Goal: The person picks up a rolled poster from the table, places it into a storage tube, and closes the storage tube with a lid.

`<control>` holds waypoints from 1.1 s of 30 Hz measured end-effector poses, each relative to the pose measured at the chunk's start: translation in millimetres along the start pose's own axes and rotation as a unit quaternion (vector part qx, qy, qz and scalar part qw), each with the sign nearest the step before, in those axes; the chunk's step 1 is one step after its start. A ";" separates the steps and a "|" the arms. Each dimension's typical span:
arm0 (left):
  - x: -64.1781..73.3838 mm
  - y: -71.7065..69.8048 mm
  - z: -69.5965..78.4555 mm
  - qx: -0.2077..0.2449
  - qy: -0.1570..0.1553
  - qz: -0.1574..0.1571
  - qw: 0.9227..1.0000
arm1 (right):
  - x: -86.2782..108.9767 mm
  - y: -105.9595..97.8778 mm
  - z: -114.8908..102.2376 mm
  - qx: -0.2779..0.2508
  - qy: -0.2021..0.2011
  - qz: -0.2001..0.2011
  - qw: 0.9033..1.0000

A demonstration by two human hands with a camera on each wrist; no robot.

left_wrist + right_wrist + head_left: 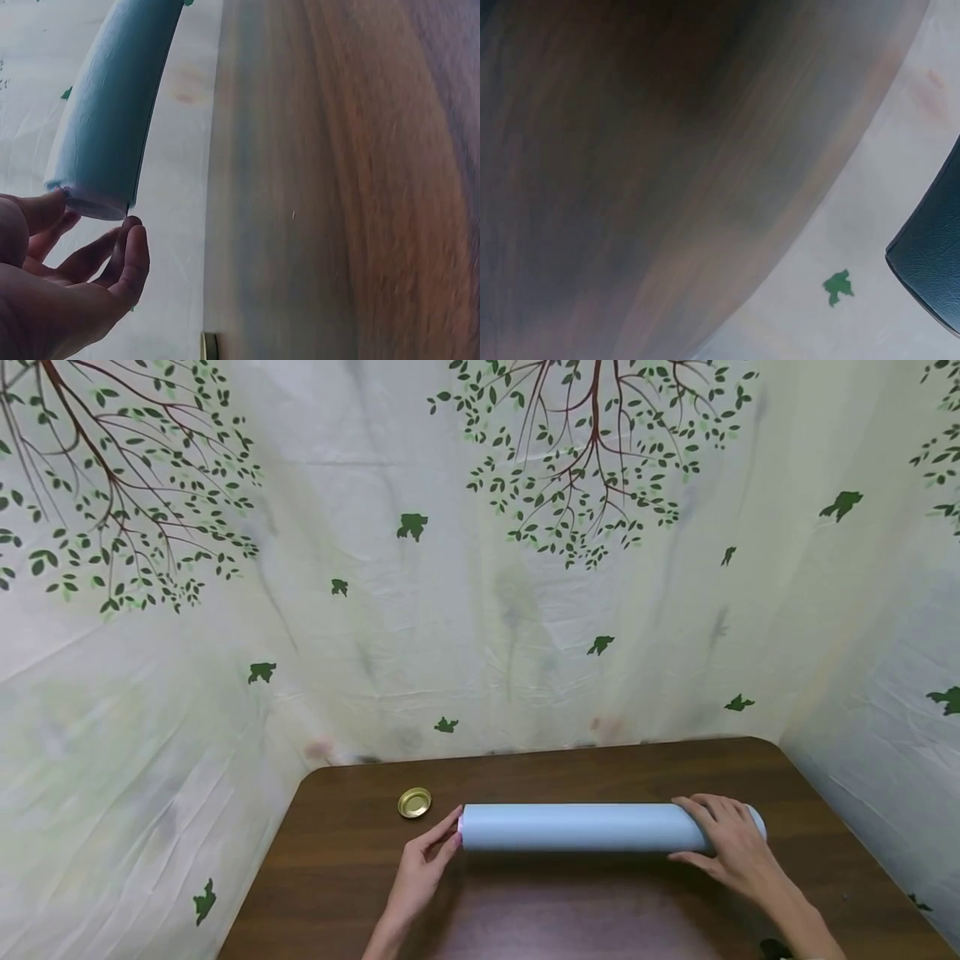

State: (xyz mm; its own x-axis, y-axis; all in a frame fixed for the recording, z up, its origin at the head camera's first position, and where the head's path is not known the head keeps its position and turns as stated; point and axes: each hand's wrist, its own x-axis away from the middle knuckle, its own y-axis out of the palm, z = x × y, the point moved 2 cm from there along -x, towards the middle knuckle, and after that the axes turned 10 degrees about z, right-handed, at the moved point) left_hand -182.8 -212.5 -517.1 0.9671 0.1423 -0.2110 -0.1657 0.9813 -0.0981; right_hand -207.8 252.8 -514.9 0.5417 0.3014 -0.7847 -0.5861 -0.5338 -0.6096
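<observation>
A light blue rolled-up mat (pixel 562 827) lies level across the head view, raised above the table. My left hand (pixel 422 868) holds its left end, with thumb and fingers at the rim. In the left wrist view the same left hand (pixel 82 277) has its thumb on one side of the rolled mat's end (pixel 112 127) and fingertips at the other. Near the right end my right hand (pixel 731 843) grips the roll, fingers over the top and thumb in front. The right wrist view shows just a corner of the mat (pixel 930 247), its surface leathery; that hand is out of frame there.
A brown wooden table (pixel 345 843) spreads beneath. On it, left of the roll, sits a small round gold-coloured lid or dish (pixel 414 802), partly visible in the left wrist view. A pale cloth (pixel 450 610) printed with trees and leaves hangs behind and beside the table.
</observation>
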 end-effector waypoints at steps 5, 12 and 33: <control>4.2 4.8 1.1 -0.011 0.024 -0.002 1.000 | -0.5 2.2 -2.8 -0.001 0.000 0.003 1.000; 12.2 5.5 -0.2 -0.037 0.054 -0.003 0.998 | 0.0 5.1 -4.9 0.005 -0.001 -0.001 1.000; -67.7 -79.8 -40.5 -0.426 -0.007 -0.008 0.905 | 8.1 -12.8 11.6 0.019 0.024 0.017 0.999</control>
State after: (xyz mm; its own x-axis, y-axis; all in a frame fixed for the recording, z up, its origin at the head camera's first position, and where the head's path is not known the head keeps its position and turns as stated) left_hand -242.8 -305.7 -534.3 0.9721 0.1365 -0.1906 -0.2342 0.5276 -0.8166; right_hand -202.9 271.2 -514.8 0.5492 0.2452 -0.7989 -0.6258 -0.5129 -0.5877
